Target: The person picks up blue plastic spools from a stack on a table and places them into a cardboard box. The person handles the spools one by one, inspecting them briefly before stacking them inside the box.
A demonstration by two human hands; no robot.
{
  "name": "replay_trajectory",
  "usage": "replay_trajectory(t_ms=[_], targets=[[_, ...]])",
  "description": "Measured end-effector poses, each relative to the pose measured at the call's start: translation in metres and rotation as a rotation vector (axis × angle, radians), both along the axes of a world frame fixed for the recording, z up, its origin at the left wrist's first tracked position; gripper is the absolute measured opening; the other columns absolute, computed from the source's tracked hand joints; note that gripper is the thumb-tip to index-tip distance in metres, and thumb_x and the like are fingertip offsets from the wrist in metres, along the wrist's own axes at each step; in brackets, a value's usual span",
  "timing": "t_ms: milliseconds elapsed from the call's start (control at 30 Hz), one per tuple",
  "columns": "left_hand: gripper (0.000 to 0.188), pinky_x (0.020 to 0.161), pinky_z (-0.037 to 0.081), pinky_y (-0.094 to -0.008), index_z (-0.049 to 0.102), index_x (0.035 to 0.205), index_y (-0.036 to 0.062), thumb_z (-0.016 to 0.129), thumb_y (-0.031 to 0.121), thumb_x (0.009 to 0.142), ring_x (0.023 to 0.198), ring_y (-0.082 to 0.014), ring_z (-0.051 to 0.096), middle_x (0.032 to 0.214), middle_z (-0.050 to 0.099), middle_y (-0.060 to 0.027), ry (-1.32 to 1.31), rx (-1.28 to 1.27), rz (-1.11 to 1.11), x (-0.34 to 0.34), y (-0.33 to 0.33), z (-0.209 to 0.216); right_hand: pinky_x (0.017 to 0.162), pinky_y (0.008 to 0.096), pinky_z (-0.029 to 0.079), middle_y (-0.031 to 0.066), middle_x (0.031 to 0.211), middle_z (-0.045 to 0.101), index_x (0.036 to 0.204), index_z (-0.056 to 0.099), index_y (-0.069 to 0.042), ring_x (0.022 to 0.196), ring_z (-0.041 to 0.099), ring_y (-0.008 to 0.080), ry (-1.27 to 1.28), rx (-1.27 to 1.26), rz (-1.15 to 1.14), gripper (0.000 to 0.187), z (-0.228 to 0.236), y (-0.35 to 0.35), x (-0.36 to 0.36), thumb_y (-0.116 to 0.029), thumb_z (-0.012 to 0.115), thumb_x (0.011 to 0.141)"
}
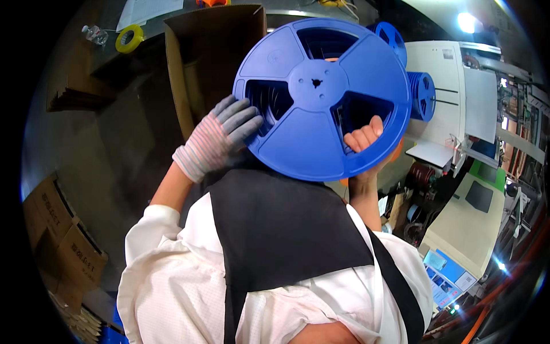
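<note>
Blue reel [321, 102]: held up at chest height, broad face turned toward me, nothing but hands visibly carrying it. My right hand [364, 136] is clamped on its lower-right rim, bare fingers curled through the window there. My left hand [223, 132], in a striped glove, lays its fingers together over the left rim, tips at the left window. Thumb hidden; I cannot tell whether that side pinches or merely steadies.

More edges show through the windows; I suspect further reels stacked behind. If so, and my fingers hook only some, the rest could slide out. Likeliest trouble, I judge: the left glove slips on smooth plastic, and the load tips down on that side.

Beyond the reel's upper left, an open cardboard box [176, 74], partly covered by it; interior too dark for me to read. A leftward swing could catch the rim on the box's upright wall.

Right: blue reels [423, 96] beside a white machine [435, 63]. Turning wide that way risks a knock, caused by the rim's reach.

Farther out, upper left: yellow tape roll [137, 35] near the worktop's [109, 53] near edge, plastic bottle [97, 35] toward its left end. Cartons [63, 235] lower left, well apart.
</note>
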State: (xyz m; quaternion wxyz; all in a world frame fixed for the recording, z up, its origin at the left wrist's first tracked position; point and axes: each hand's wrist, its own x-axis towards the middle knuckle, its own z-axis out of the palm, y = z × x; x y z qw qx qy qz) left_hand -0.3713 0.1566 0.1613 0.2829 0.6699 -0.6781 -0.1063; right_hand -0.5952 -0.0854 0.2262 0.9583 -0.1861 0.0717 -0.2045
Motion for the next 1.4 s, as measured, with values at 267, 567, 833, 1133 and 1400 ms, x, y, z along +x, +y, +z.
replay_trajectory(t_ms=[267,567,833,1133,1400], targets=[[0.035,0.08,0.057,-0.0377,0.056,0.119,0.0069,0.059,0.009,0.084,0.117,-0.0328,0.054,0.116,0.058,-0.0141,-0.099,-0.003,-0.096,0.004,0.004,-0.016,0.064,0.0277,0.034,-0.0056,0.066,0.039,0.094,0.047,-0.009,0.059,0.036,0.0076,0.138,-0.024,-0.068,0.042,0.005,0.008,0.01,-0.042,0.07,0.084],[0.025,0.076,0.053,-0.0292,0.064,0.11,0.0072,0.061,0.0,0.087,0.088,-0.0205,0.066,0.101,0.068,-0.0055,1.111,-0.008,0.391,0.003,0.065,-0.017,0.084,0.0366,0.042,0.0084,0.102,0.054,0.128,0.043,0.001,0.088,0.05,0.0197,0.406,-0.136,-0.161,0.061,0.007,-0.004,0.0,-0.044,0.059,0.09],[0.038,0.081,0.058,-0.0447,0.057,0.116,0.0038,0.072,0.021,0.085,0.099,-0.0304,0.065,0.1,0.066,-0.0104,1.989,-0.301,0.727,0.012,0.087,-0.042,0.083,0.0361,0.04,0.0047,0.093,0.05,0.123,0.044,-0.003,0.082,0.047,0.0172,0.334,-0.087,-0.244,0.06,0.013,-0.011,-0.025,-0.046,0.066,0.087],[0.04,0.084,0.057,-0.0459,0.056,0.116,0.0065,0.073,0.024,0.084,0.096,-0.0308,0.066,0.098,0.066,-0.0091,2.05,-0.313,0.849,-0.013,0.101,-0.053,0.082,0.0343,0.042,0.0039,0.093,0.051,0.121,0.047,-0.003,0.082,0.048,0.016,0.422,-0.146,-0.26,0.049,0.018,-0.024,-0.027,-0.034,0.065,0.088],[0.03,0.083,0.053,-0.0373,0.056,0.117,0.0029,0.061,0.016,0.091,0.094,-0.0299,0.065,0.1,0.067,-0.0144,1.414,0.086,1.012,0.0,0.06,-0.102,0.081,0.0376,0.045,0.0076,0.096,0.056,0.117,0.052,-0.002,0.085,0.051,0.0206,0.603,-0.16,-0.308,0.041,0.017,-0.019,-0.04,-0.028,0.057,0.086]])
